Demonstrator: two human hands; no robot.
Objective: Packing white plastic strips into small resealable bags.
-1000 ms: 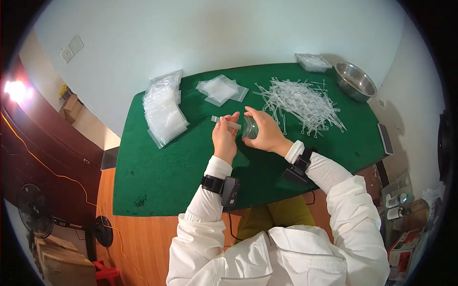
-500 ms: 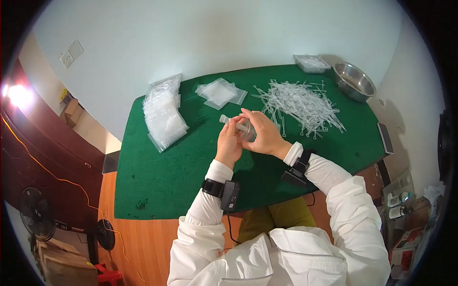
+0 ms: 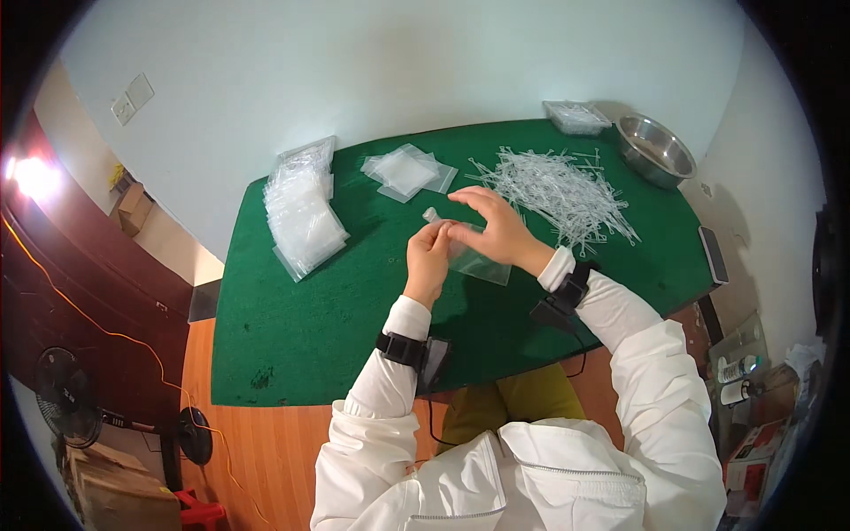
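Observation:
My left hand [image 3: 428,262] is closed in a pinch on a small clear plastic bag [image 3: 481,264], which hangs out to the right. Just above those fingertips pokes the pale end of a clear plastic piece [image 3: 431,214]; its rest is hidden by the fingers. My right hand [image 3: 500,232] is over the bag with its fingers stretched apart, the thumb reaching to the left fingertips. Beyond it lies a loose heap of thin clear plastic sticks [image 3: 562,196], some with looped ends.
Filled clear bags [image 3: 305,217] overlap in a pile on the green table's left. Flat clear bags [image 3: 409,173] lie at the far middle. At the back right are a clear tub [image 3: 577,118] and a steel bowl [image 3: 657,150]. A phone-like slab [image 3: 713,255] rests at the right edge.
My right hand has opened from around the bag and shifted slightly right. More of the bag now shows below it. The plastic piece's end sits lower, closer to the left fingers.

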